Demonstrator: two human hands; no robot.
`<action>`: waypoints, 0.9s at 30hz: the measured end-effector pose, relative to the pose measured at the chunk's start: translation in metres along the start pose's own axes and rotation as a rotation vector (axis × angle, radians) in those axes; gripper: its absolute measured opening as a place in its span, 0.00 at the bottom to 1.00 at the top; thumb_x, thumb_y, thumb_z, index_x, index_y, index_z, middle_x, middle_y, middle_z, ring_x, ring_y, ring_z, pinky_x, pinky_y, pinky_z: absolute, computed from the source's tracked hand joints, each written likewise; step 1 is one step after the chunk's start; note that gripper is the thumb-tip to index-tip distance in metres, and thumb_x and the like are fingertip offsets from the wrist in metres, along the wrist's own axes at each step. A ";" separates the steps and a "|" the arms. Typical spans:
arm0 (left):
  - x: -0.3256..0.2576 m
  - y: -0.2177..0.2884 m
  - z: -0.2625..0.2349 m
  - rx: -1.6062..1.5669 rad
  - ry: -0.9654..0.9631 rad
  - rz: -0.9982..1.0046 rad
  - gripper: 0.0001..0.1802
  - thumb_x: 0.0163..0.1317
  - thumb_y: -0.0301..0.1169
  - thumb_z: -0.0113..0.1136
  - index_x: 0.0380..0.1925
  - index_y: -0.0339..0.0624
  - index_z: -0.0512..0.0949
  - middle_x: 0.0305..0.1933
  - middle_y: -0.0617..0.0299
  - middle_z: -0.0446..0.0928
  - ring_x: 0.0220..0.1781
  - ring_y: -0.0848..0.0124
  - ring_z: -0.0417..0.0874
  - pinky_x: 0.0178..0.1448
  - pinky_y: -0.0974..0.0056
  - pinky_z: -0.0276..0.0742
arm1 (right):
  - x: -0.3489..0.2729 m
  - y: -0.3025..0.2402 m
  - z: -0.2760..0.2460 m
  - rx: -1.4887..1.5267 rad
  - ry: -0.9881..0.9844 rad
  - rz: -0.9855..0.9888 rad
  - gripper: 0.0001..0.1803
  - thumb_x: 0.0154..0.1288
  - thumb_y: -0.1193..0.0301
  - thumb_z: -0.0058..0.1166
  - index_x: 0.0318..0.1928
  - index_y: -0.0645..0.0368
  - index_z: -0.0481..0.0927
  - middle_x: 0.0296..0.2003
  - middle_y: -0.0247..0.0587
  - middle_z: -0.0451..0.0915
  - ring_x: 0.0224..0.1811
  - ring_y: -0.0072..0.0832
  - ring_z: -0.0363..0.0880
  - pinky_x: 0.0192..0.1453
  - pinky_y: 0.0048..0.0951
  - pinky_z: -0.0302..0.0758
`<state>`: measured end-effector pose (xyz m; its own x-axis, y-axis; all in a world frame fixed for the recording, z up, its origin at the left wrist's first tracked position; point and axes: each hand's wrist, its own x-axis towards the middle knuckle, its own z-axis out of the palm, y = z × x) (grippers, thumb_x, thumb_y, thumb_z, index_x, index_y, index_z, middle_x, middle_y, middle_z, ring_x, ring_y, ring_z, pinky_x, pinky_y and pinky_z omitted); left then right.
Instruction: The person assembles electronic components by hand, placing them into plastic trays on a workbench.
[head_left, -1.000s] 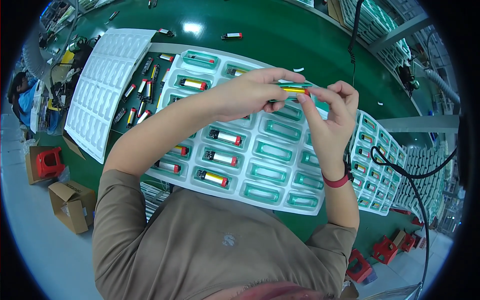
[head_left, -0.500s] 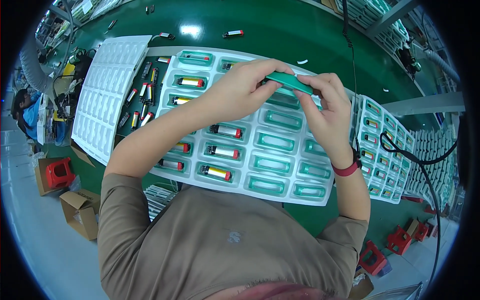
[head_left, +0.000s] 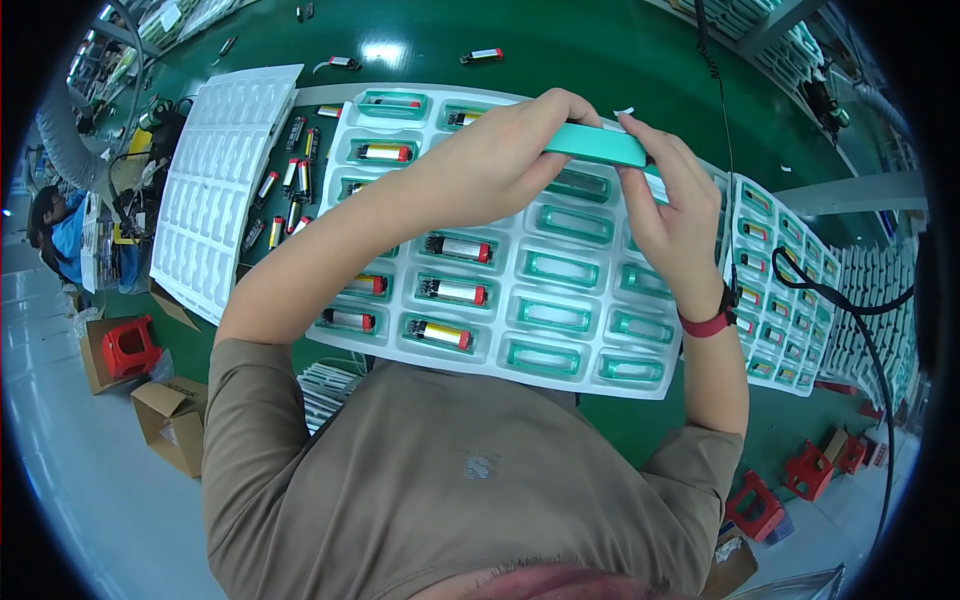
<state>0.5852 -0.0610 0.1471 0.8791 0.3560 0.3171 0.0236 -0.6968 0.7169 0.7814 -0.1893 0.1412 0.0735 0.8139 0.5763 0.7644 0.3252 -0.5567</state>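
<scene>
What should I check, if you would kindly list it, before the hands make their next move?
1. Left hand holding the green case: ok, at its left end.
2. Right hand gripping firmly: cannot tell; it is at the right end, but contact is unclear.
3. Contents of the case seated: cannot tell; its green outer face hides the inside.
4. Loose red-ended parts away from both hands: ok, left of the white tray.
5. Every tray shell filled: not ok; several, like this green shell near the front, hold no part.
</scene>
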 end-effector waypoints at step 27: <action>-0.002 -0.013 -0.012 0.302 0.024 0.222 0.18 0.58 0.24 0.68 0.49 0.34 0.80 0.44 0.54 0.83 0.47 0.65 0.85 0.46 0.68 0.83 | -0.015 0.000 0.012 0.102 -0.144 0.138 0.19 0.63 0.83 0.60 0.56 0.69 0.79 0.42 0.42 0.83 0.45 0.30 0.83 0.49 0.31 0.79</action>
<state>0.5775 -0.0455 0.1445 0.8675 0.1873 0.4609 -0.0237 -0.9098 0.4144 0.7733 -0.1959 0.1254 0.0749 0.9120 0.4033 0.6840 0.2473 -0.6863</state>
